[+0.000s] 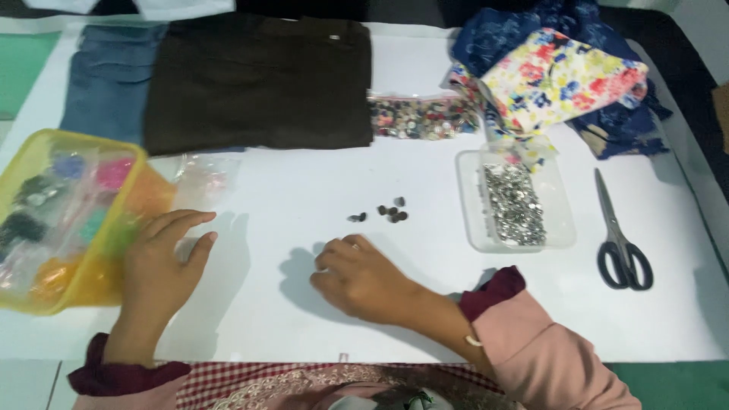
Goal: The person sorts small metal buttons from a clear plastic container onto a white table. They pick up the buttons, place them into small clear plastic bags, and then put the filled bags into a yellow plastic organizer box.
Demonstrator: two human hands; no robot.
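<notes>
On the white table [425, 319], a small cluster of dark buttons [389, 212] lies loose near the middle. Just below the buttons, the right hand [364, 277] rests knuckles up, fingers curled under; whether they hold anything cannot be told. Well left of the buttons, the left hand [163, 262] lies flat with fingers spread, touching a yellow tub [99, 277]. Right of the buttons sit a clear tray [471, 228] of silver pieces, then scissors [621, 243]. Above the buttons lies folded brown cloth [258, 83].
</notes>
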